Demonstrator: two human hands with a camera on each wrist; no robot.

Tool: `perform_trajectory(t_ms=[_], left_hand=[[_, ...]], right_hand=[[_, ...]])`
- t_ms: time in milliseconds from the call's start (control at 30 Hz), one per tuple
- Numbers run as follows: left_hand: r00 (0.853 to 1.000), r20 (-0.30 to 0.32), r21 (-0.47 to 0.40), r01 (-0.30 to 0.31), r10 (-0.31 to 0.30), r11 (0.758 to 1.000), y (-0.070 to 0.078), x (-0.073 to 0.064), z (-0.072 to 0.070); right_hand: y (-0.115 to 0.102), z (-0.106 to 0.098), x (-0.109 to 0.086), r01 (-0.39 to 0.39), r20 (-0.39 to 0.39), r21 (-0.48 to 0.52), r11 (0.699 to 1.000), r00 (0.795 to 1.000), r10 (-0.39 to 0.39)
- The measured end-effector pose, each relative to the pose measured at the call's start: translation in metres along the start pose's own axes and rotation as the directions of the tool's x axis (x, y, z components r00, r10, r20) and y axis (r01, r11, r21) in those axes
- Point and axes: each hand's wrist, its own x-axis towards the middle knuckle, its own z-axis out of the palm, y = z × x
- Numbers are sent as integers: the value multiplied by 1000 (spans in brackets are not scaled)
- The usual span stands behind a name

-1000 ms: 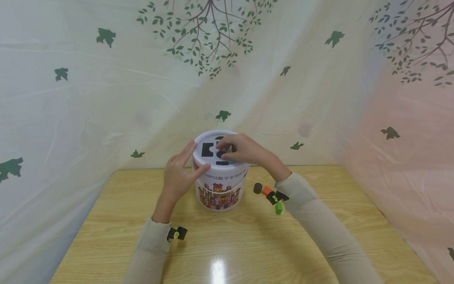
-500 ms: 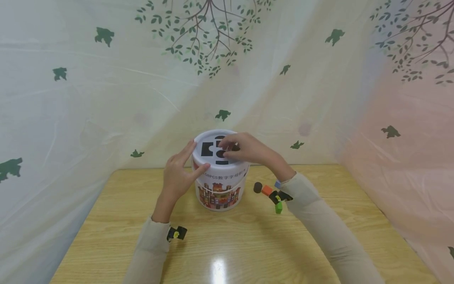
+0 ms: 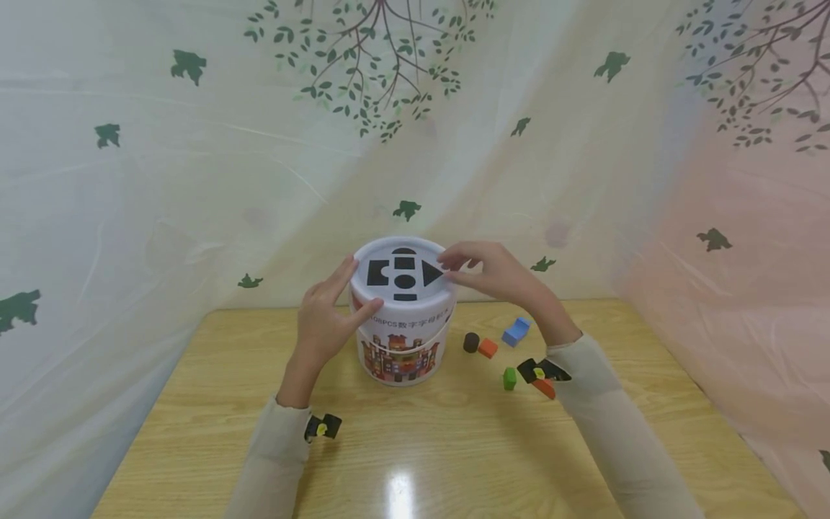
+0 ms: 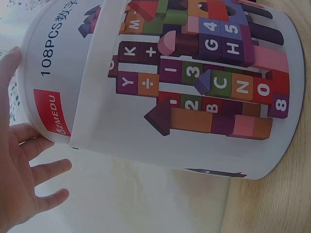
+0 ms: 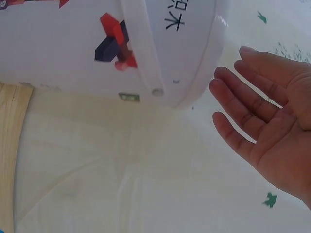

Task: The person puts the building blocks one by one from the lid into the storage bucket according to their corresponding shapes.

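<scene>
White bucket — left hand against it, right hand near

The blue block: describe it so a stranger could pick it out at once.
On the wooden table stands a printed white bucket. To its right in the head view, past the dark cylinder and an orange block, lies the blue block. Unlike them or the nearby green block, it is blue and lies farthest back.
</scene>
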Motion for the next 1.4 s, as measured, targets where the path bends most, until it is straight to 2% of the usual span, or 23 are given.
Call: perform_trajectory(t_ms=[200,367,600,833,1100,1400], left_hand=[[1000,-4,1,-3,3,1000,0,-1,0],[1000,-3,4,-1,1,1000,0,-1,0],[1000,-9,4,-5,5,1000,0,-1,-1],[1000,-20,-2,-19,19,1000,-1,-1,0],[1000,-17,-5,-14,14,1000,-1,-1,1],[1000,-2,-9,9,-9,1000,1,-2,0]], right_hand=[[21,-6,-17,-10,-59,46,999,998,12],[38,-3,-27,-55,-64,55,997,996,58],[65,17,-36,-113,-21,59,992,993,115],[89,42,-39,-125,30,46,991,992,123],[100,61,-45,-167,108,33,985,981,163],[114,77,-53,-225,181,-2,974,958,222]])
